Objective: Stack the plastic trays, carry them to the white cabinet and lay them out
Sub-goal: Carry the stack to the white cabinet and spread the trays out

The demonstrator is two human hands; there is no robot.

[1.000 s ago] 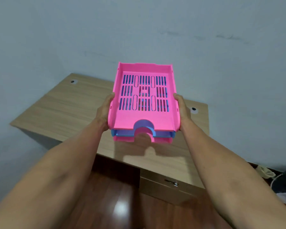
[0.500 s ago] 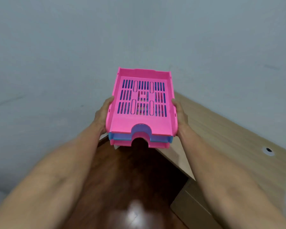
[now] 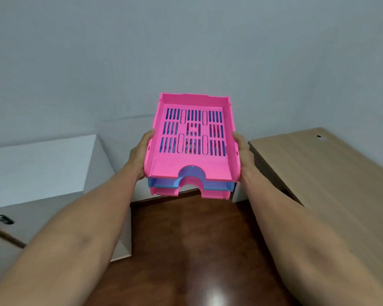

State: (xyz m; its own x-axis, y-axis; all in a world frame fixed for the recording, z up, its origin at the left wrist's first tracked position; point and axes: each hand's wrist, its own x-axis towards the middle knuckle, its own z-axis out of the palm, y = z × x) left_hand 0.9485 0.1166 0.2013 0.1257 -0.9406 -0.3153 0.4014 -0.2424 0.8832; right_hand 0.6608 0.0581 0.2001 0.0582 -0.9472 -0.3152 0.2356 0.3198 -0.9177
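Observation:
A stack of three plastic trays [image 3: 191,166] hangs in the air at the centre of the view: a pink one with a slotted floor on top, a blue one in the middle, another pink one underneath. My left hand [image 3: 139,155] grips the stack's left side and my right hand [image 3: 243,154] grips its right side. Both arms are stretched forward. The white cabinet [image 3: 35,164] stands low at the left, its flat top bare, well to the left of the stack.
A wooden desk [image 3: 323,173] runs along the right side. Dark brown floor [image 3: 190,250] lies between the desk and the cabinet. A grey wall fills the background. A dark handle [image 3: 3,219] shows on the cabinet's front.
The view has swung left with the stack held steady. The wooden desk slid from under the trays to the right edge, and the white cabinet has come into view at the left.

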